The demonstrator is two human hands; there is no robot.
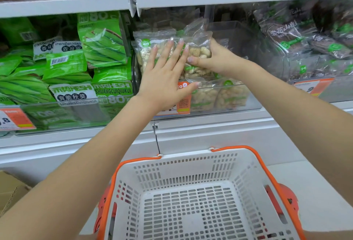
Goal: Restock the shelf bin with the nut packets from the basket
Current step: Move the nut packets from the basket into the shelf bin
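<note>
Your left hand (164,79) lies flat, hiding much of the packets (200,50) your right hand (219,60) pinches in the bin (254,104); the basket (191,197) is cut off below.

Nut packets (198,54) stand in shelf bin (238,104), w/ okra packs (103,40) to the left & dark packs (298,35) to the right. Basket (191,197) sits below, in front of shelf.

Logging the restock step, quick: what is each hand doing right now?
Left hand: open, fingers straight, pressing flat on the nut packets in the shelf bin.
Right hand: grips one nut packet.
</note>
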